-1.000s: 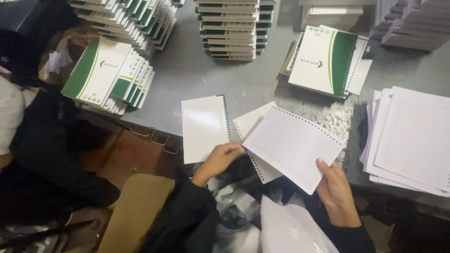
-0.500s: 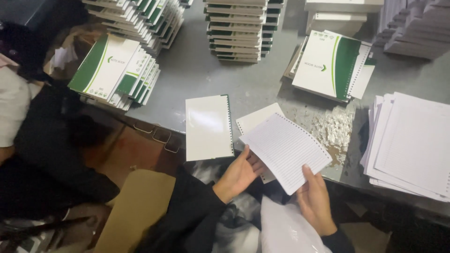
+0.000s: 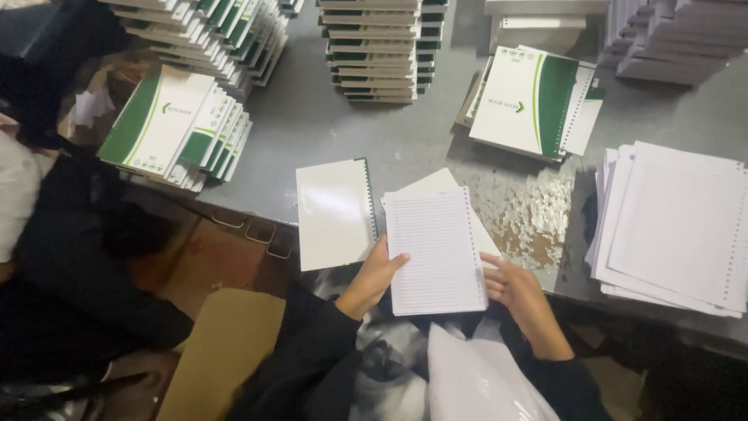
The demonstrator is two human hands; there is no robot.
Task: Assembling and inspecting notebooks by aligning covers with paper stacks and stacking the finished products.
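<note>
1. Lined pages (image 3: 436,253), one punched stack, are held upright over the near edge of the table (image 3: 351,129), between both hands.
2. Left hand (image 3: 374,277) grips the stack's left edge, thumb across the front and fingers curled behind.
3. Right hand (image 3: 518,296) clasps the right edge low down, fingers bent around it.
4. One blank white cover (image 3: 335,212) lies flat just left of the pages, its punched edge facing them.
5. One more white sheet (image 3: 436,183) pokes out behind the pages, tilted.
6. Two heaps of green-and-white notebooks sit on the table: one fanned heap (image 3: 175,125) at far left, one heap (image 3: 534,97) at far right.
7. Two tall piles of bound books stand at the far edge: a slanting one (image 3: 210,27) on the left, a straight one (image 3: 382,51) in the middle.
8. One broad stack of loose white paper (image 3: 674,226) lies at the right, well apart from the hands.
9. One further grey pile (image 3: 678,39) sits in the far right corner.
10. Grey tabletop, with a worn, flaking patch (image 3: 530,210) just right of the pages.
11. Clear plastic bag (image 3: 475,382) lies in the lap below the hands; brown cardboard (image 3: 222,351) rests lower left.
</note>
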